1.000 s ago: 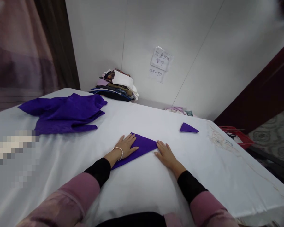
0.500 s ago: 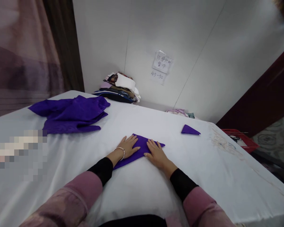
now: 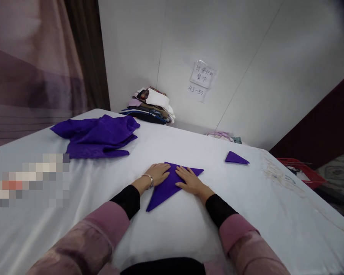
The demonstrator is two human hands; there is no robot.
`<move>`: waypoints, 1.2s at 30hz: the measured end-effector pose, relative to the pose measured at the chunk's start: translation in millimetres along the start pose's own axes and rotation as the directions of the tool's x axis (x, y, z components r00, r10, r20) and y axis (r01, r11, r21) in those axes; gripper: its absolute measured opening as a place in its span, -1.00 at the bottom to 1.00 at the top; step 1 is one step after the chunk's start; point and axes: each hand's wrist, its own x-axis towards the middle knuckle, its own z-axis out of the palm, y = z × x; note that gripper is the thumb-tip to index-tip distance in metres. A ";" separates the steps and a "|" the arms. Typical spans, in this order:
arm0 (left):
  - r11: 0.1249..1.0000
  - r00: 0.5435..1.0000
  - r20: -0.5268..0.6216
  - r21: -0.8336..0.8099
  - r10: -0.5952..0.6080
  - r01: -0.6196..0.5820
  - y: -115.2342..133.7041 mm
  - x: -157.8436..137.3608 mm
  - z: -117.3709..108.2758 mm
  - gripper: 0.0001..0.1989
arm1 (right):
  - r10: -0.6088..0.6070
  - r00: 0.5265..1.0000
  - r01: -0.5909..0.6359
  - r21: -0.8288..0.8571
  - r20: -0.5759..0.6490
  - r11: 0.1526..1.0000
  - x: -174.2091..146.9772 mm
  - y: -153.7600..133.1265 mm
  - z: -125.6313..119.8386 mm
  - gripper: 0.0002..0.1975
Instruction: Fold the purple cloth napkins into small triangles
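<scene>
Beyond the two hands stands a pale wall (image 3: 132,42), on which handwritten papers (image 3: 203,74) are fixed, and beneath the hands spreads a table (image 3: 263,221) with a white cover. Between the palms and the table lies a folded purple cloth (image 3: 164,194), of pointed shape: one tip comes toward the person, below the left hand, and another goes out past the right fingers. The left hand (image 3: 158,174), with a bracelet (image 3: 151,180) at its wrist, rests on the left edge of this cloth, its fingers stretched and close together. The right hand (image 3: 190,181) is laid flat on the middle, its fingers a little spread — neither hand appears to pinch the fabric. To the left of the grip and farther away is a loose purple heap (image 3: 100,137); behind it, near the wall, a pile of clothes (image 3: 152,105). To the right of the hands, well apart, lies a small purple triangle (image 3: 236,158) — and farther to the right, a red basket (image 3: 317,180).
</scene>
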 end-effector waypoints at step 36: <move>0.999 0.999 -0.019 -0.006 0.047 -0.047 2.1 -21.8 -20.1 -0.52 | -0.145 0.817 0.353 0.287 -0.558 0.890 -53.1 -67.9 30.4 -0.68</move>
